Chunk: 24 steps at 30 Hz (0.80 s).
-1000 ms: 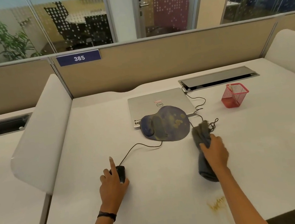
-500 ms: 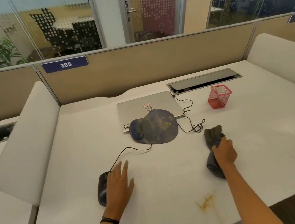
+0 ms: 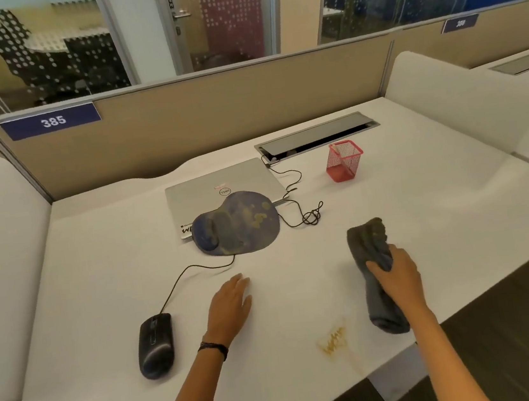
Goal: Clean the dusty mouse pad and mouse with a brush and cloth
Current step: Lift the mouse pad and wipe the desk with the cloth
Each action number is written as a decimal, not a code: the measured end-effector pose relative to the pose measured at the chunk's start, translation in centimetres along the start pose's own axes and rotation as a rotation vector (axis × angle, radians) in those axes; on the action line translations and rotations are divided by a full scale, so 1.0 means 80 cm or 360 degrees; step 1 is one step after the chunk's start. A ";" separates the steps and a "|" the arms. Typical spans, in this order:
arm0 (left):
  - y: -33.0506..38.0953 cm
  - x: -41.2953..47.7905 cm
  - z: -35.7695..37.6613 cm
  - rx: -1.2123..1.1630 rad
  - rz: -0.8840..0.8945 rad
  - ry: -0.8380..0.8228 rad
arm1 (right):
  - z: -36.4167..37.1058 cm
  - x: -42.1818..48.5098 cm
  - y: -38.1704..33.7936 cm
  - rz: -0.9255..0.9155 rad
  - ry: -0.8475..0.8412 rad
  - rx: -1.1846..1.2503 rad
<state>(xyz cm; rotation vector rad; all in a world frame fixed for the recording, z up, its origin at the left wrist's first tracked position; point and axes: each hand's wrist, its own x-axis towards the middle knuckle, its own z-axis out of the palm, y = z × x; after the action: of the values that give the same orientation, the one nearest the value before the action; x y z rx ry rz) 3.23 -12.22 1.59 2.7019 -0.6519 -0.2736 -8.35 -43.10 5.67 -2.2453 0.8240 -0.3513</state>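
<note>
A black wired mouse (image 3: pixel 156 345) lies on the white desk (image 3: pixel 105 273) near its front left, its cable running back under the mouse pad. The blue mouse pad (image 3: pixel 237 223), blotched with yellowish dust, lies partly on a closed silver laptop (image 3: pixel 217 181). My left hand (image 3: pixel 231 306) lies flat on the desk to the right of the mouse, apart from it, fingers straight. My right hand (image 3: pixel 397 275) grips a rolled dark grey cloth (image 3: pixel 372 263) on the desk at the right. No brush is in view.
A red mesh pen holder (image 3: pixel 345 160) stands behind the cloth. A thin black cable (image 3: pixel 308 215) coils beside the pad and runs to a cable tray (image 3: pixel 317 137) at the back. A yellow-brown stain (image 3: pixel 334 341) marks the desk's front edge. White dividers flank both sides.
My left hand has let go of the mouse and moved right onto the bare desk. My right hand with the cloth has shifted right, away from the pad.
</note>
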 end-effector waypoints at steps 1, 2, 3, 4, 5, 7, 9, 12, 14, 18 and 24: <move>0.002 0.004 -0.002 -0.0017 -0.0013 0.0001 | 0.009 -0.013 -0.012 -0.0074 -0.0102 -0.0001; 0.003 0.007 -0.003 -0.0034 -0.0025 0.0005 | 0.019 -0.026 -0.023 -0.0143 -0.0208 -0.0009; 0.004 0.010 -0.005 -0.0055 -0.0035 0.0009 | 0.029 -0.041 -0.034 -0.0207 -0.0309 -0.0026; 0.004 0.013 -0.006 -0.0084 -0.0042 0.0011 | 0.038 -0.055 -0.043 -0.0267 -0.0405 -0.0045; 0.004 0.015 -0.007 -0.0117 -0.0050 0.0010 | 0.048 -0.068 -0.050 -0.0329 -0.0502 -0.0064; 0.005 0.019 -0.009 -0.0167 -0.0061 0.0008 | 0.066 -0.094 -0.061 -0.0473 -0.0729 -0.0121; 0.006 0.023 -0.007 -0.0201 -0.0047 0.0039 | 0.083 -0.118 -0.064 -0.0605 -0.0971 -0.0189; 0.015 0.030 -0.002 -0.0205 -0.0014 0.0069 | 0.103 -0.149 -0.062 -0.0754 -0.1175 -0.0281; 0.024 0.035 0.003 -0.0192 -0.0003 0.0064 | 0.112 -0.164 -0.057 -0.0778 -0.1136 -0.0331; 0.043 0.044 0.012 -0.0193 0.0040 0.0096 | 0.110 -0.167 -0.041 -0.0767 -0.0924 -0.0435; 0.063 0.057 0.028 -0.0166 0.0086 0.0053 | 0.077 -0.123 0.001 -0.0613 -0.0652 -0.0505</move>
<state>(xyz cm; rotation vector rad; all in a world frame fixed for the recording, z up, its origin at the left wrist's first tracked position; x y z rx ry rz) 4.58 -19.20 0.91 2.5801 -0.6804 -0.2412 -12.99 -33.50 1.13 -2.6469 0.2407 0.0781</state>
